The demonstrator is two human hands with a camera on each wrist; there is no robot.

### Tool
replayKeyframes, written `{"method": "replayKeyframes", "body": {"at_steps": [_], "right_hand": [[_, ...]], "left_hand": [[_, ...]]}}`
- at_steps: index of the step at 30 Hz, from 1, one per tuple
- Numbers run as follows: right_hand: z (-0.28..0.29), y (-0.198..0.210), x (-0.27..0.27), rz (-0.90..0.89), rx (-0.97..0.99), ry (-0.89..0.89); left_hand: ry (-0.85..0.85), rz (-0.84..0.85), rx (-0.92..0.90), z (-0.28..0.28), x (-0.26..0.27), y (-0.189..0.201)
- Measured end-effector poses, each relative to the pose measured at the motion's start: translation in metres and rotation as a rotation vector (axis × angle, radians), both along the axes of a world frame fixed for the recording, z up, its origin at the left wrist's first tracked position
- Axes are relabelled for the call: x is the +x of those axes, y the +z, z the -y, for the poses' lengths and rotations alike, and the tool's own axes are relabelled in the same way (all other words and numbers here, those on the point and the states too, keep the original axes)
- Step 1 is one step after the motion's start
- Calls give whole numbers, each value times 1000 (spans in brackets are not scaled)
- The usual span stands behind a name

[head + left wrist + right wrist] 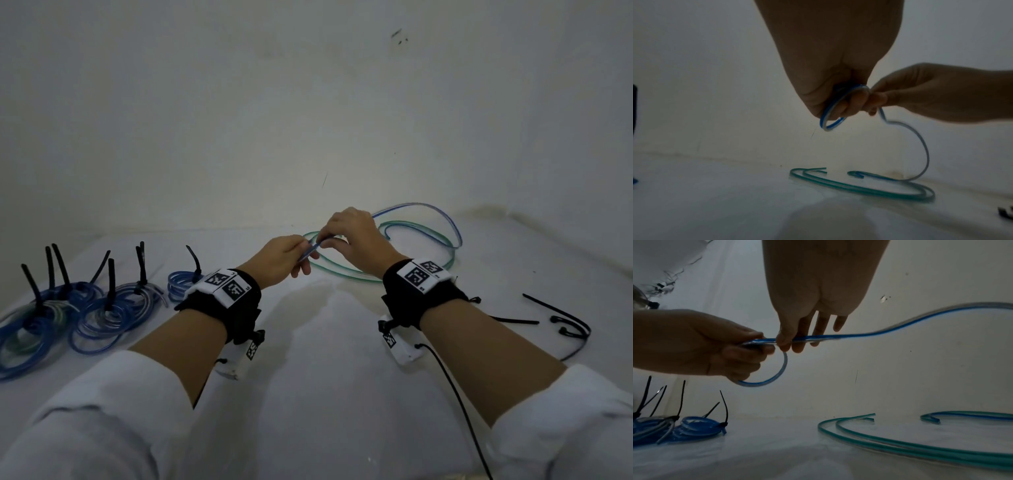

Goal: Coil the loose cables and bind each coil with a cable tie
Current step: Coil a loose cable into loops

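Observation:
A loose blue cable (445, 219) is lifted above the white table. My left hand (284, 260) grips its end, curled into a first small loop (830, 113) that hangs below the fingers (777, 374). My right hand (349, 236) pinches the same blue cable (879, 332) right beside the left hand, between thumb and fingers. The rest of the blue cable arcs back to the table at the far right (925, 154). A loose green cable (411, 229) lies in wide loops on the table beneath both hands (859, 188) (920, 447).
Several bound blue and clear coils (85, 308) with black ties sticking up lie at the left (694, 428). Loose black cable ties (561, 318) lie on the table at the right. A white wall (308, 120) stands close behind the table.

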State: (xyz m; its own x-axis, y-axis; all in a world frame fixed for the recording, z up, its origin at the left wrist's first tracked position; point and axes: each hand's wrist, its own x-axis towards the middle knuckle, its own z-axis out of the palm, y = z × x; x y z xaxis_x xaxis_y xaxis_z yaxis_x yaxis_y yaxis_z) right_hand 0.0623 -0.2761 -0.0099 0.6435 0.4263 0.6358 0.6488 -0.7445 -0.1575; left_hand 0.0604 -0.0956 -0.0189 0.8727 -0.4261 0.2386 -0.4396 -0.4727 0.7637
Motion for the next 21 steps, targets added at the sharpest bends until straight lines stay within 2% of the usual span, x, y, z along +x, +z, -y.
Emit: {"method": "replayKeyframes", "body": {"at_steps": [3, 7, 9, 15, 18, 21], "right_hand": [[2, -2, -2, -64, -31, -4], [2, -8, -5, -166, -18, 14], [2, -11, -6, -215, 49, 9], [12, -14, -2, -298, 355, -109], [11, -18, 2, -281, 338, -157], [6, -19, 6, -228, 216, -247]], "left_hand": [[-23, -125, -182, 3, -6, 4], [-45, -144, -100, 2, -4, 10], [-16, -130, -129, 0, -2, 12], [58, -194, -475, -5, -5, 22], [8, -268, -668, -6, -8, 27], [-76, -283, -787, -2, -14, 31]]}}
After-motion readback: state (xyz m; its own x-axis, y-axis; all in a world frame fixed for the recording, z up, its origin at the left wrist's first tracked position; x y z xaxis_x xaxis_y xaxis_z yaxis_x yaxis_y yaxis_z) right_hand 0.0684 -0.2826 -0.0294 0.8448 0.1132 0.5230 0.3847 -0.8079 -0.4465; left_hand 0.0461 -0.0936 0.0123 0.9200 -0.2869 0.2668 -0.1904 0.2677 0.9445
